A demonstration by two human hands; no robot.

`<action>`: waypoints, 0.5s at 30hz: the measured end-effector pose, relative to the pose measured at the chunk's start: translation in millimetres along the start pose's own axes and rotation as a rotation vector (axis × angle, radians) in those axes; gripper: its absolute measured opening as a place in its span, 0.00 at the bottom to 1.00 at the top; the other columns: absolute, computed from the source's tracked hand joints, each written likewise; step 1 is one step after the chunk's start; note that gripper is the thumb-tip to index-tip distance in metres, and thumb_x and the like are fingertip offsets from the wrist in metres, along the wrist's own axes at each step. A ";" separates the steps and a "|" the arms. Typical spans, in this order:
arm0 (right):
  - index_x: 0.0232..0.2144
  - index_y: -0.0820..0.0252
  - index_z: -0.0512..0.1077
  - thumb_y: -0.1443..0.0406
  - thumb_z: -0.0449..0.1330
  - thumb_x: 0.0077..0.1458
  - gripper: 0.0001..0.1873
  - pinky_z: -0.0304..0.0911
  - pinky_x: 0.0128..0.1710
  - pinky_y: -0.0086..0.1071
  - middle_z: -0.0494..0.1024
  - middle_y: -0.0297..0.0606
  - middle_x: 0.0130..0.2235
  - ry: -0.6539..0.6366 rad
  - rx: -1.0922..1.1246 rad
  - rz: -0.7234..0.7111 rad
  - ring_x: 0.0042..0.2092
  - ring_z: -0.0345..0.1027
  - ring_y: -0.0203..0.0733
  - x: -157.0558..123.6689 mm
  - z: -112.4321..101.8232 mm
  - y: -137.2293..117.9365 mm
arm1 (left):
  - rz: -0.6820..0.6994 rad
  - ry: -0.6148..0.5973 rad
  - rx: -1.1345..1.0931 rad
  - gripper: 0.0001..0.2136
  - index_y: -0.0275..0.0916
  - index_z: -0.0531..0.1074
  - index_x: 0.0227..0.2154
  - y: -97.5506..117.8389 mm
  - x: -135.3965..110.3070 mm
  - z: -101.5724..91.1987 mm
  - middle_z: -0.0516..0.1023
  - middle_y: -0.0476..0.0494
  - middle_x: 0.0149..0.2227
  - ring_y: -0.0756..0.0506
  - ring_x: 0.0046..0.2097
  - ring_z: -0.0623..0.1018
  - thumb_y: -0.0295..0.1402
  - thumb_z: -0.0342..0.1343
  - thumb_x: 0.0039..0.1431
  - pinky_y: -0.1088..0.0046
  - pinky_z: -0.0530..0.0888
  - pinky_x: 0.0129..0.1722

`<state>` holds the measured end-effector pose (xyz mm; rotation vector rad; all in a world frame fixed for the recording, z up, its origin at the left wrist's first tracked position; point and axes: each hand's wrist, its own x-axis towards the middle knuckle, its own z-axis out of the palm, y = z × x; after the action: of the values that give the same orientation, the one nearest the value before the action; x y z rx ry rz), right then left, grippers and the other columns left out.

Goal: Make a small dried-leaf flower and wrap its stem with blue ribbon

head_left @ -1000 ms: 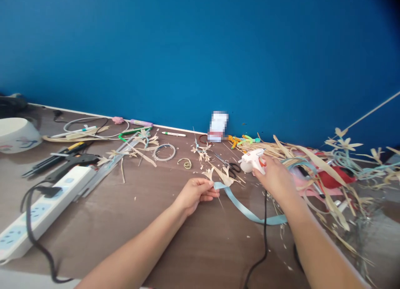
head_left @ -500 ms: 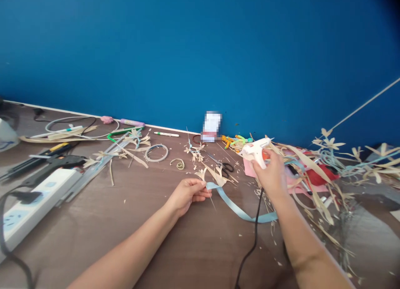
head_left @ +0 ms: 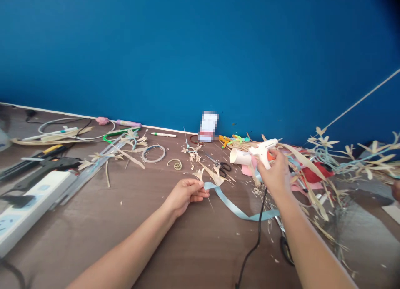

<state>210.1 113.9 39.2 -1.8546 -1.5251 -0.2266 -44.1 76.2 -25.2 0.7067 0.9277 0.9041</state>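
Between thumb and fingers, my left hand (head_left: 186, 196) pinches the end of a light blue ribbon (head_left: 231, 206) together with the thin stem of a small pale flower (head_left: 198, 175). The ribbon curves away to the right across the table, toward my right forearm. My right hand (head_left: 277, 175) is wrapped round a white hot glue gun (head_left: 261, 150) with an orange trigger, and its black cord (head_left: 258, 234) hangs toward me. Just left of the gun, a cream-coloured cylinder (head_left: 240, 157) lies on its side. Black-handled scissors (head_left: 224, 168) lie beyond my left hand.
On the left lie a white power strip (head_left: 37, 205), a dark glue gun (head_left: 53, 167) and clear plastic strips (head_left: 90, 168). A pale ring (head_left: 153, 154) and a pen (head_left: 163, 134) are farther back. Dried strips and flowers (head_left: 325, 143) crowd the right. More scissors (head_left: 286, 249) lie beside my right forearm.
My right hand and the white glue gun have shifted slightly right, uncovering the cylinder and the scissors near my forearm. My left hand keeps its pinch. The view has turned slightly.
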 end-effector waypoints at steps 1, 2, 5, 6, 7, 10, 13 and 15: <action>0.47 0.64 0.60 0.58 0.57 0.45 0.26 0.58 0.41 0.41 0.65 0.50 0.46 -0.009 -0.004 0.006 0.44 0.62 0.50 -0.3 0.0 -0.7 | 0.000 -0.001 -0.002 0.11 0.31 0.73 0.23 0.2 0.0 0.1 0.78 0.41 0.25 0.50 0.28 0.78 0.37 0.61 0.44 0.83 0.71 0.24; 0.47 0.64 0.60 0.59 0.57 0.45 0.26 0.59 0.41 0.41 0.65 0.50 0.46 -0.016 -0.007 0.012 0.44 0.62 0.50 -0.7 0.3 -0.6 | -0.001 -0.004 -0.004 0.11 0.31 0.73 0.23 0.4 0.1 0.2 0.78 0.41 0.25 0.50 0.27 0.78 0.36 0.61 0.44 0.83 0.71 0.24; 0.47 0.64 0.59 0.59 0.58 0.45 0.27 0.60 0.40 0.39 0.66 0.49 0.45 -0.025 0.003 0.016 0.43 0.63 0.50 -4.0 2.3 4.3 | -0.005 -0.003 -0.010 0.10 0.31 0.72 0.23 1.3 0.3 0.3 0.78 0.41 0.25 0.50 0.27 0.78 0.35 0.61 0.45 0.83 0.72 0.23; 0.47 0.64 0.59 0.59 0.57 0.45 0.27 0.61 0.39 0.38 0.66 0.48 0.45 -0.027 0.020 0.003 0.41 0.64 0.48 -6.7 2.9 7.4 | -0.007 -0.001 -0.012 0.10 0.31 0.72 0.23 1.6 0.2 0.3 0.78 0.42 0.25 0.50 0.27 0.78 0.35 0.61 0.45 0.83 0.72 0.23; 0.48 0.64 0.58 0.59 0.57 0.46 0.27 0.62 0.37 0.37 0.66 0.48 0.44 -0.037 0.042 -0.025 0.39 0.65 0.46 -10.3 3.6 11.3 | -0.008 0.002 -0.013 0.09 0.32 0.72 0.23 2.0 0.2 0.4 0.78 0.42 0.25 0.50 0.27 0.78 0.35 0.61 0.45 0.83 0.72 0.23; 0.50 0.62 0.55 0.59 0.55 0.49 0.27 0.63 0.33 0.35 0.66 0.47 0.44 -0.124 0.094 -0.205 0.32 0.65 0.42 -23.8 5.7 26.8 | -0.019 0.020 -0.015 0.08 0.32 0.72 0.23 2.5 0.0 1.0 0.78 0.42 0.25 0.50 0.27 0.78 0.34 0.60 0.46 0.83 0.72 0.23; 0.50 0.61 0.55 0.61 0.55 0.50 0.26 0.64 0.33 0.38 0.67 0.46 0.42 -0.231 0.084 -0.410 0.34 0.66 0.44 -34.2 8.9 44.5 | -0.033 0.022 -0.012 0.08 0.31 0.72 0.23 1.8 0.1 1.7 0.78 0.41 0.25 0.50 0.26 0.78 0.33 0.60 0.46 0.83 0.72 0.23; 0.51 0.60 0.54 0.62 0.54 0.52 0.24 0.65 0.36 0.39 0.67 0.47 0.44 -0.287 0.048 -0.523 0.39 0.66 0.48 -36.1 11.3 55.0 | -0.035 0.012 -0.010 0.08 0.31 0.72 0.23 1.1 0.3 2.0 0.78 0.41 0.25 0.50 0.27 0.78 0.33 0.60 0.47 0.83 0.72 0.23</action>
<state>246.6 89.9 -11.3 -1.4637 -2.1812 -0.1641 -42.5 76.7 -23.5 0.6748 0.9430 0.8825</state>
